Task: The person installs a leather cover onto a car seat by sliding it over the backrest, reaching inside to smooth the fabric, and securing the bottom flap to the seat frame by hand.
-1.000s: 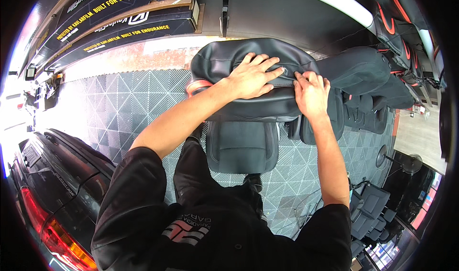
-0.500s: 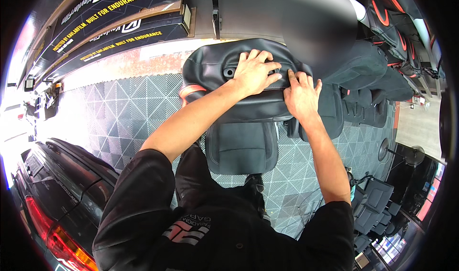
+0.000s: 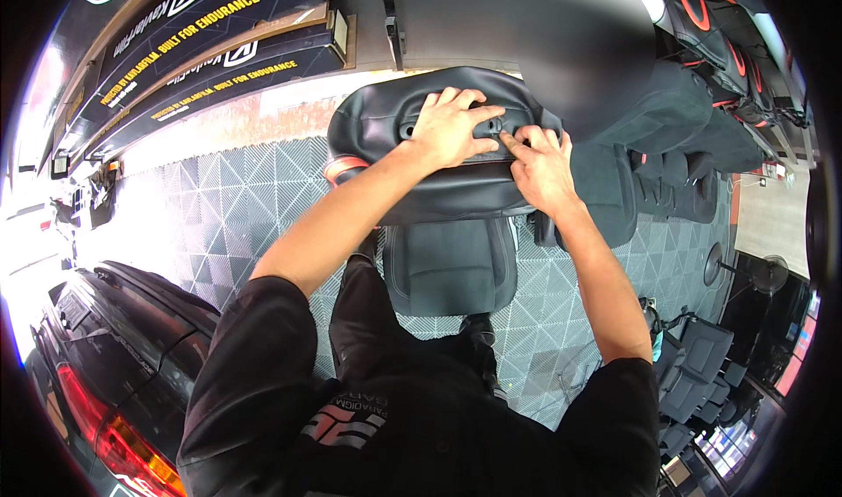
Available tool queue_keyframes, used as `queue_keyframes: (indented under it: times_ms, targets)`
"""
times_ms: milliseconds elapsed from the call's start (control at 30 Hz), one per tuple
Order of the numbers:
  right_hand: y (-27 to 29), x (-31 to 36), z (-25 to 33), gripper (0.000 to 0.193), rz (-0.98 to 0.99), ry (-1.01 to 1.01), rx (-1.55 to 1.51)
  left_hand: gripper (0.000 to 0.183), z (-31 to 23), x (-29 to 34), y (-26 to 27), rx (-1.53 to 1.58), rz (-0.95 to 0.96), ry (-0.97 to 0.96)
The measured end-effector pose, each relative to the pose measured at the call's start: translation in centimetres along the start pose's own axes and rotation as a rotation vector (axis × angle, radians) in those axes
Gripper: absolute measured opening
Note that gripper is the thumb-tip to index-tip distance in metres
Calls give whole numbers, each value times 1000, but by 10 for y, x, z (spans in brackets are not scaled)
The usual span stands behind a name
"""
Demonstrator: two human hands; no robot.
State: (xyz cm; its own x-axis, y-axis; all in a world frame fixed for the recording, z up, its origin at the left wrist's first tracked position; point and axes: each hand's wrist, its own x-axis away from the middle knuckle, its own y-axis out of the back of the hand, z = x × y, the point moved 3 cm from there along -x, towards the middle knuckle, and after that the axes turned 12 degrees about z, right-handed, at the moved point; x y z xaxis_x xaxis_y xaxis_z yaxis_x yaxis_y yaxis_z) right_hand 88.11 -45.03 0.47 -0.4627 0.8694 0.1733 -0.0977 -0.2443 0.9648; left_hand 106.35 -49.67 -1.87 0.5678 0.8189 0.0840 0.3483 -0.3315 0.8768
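Observation:
A car seat stands before me, its grey fabric cushion (image 3: 452, 264) nearest my legs. Over the top of its backrest lies a smooth black seat cover (image 3: 373, 111) with an orange patch (image 3: 346, 167) at the left side. My left hand (image 3: 445, 130) rests on the cover with fingers spread, between a round headrest hole (image 3: 407, 132) and a second headrest opening (image 3: 495, 125). From the right, my right hand (image 3: 540, 169) reaches this second opening, its index finger stretched to the edge and the other fingers bent but apart. Neither hand visibly grips anything.
Another dark seat (image 3: 610, 190) is close on the right, beside a blurred shape. Long black boxes (image 3: 210, 36) lie on a rack at the far left. A dark car's rear (image 3: 123, 339) is at lower left. Fans (image 3: 770, 274) and more seats (image 3: 697, 365) stand at right.
My right hand has moved left, bringing its index finger to the second headrest opening. My left hand has shifted slightly left and stays spread on the cover.

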Motion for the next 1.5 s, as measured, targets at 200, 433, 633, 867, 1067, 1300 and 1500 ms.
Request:
queue_keyframes:
  times_ms: [200, 433, 633, 867, 1067, 1300, 1500]
  targets:
    - [3, -7, 5, 29, -56, -1, -2, 46, 27, 23, -2, -188, -49, -62]
    - [0, -19, 8, 26, -70, -314, -315, 42, 32, 19, 4, 30, -34, 62]
    - [24, -52, 22, 72, 194, -498, -207, 44, 43, 14, 10, 242, 131, 238]
    - [16, -71, 23, 77, 215, -370, -65, 42, 59, 4, 12, 485, 203, 246]
    - [11, -77, 31, 76, 162, -414, -21, 41, 67, 7, 6, 522, 123, 219]
    - [10, -78, 20, 64, 114, -431, -101, 45, 69, 3, 6, 548, 133, 281]
    - [8, -87, 24, 68, 194, -520, -98, 46, 65, 5, 6, 532, 161, 328]
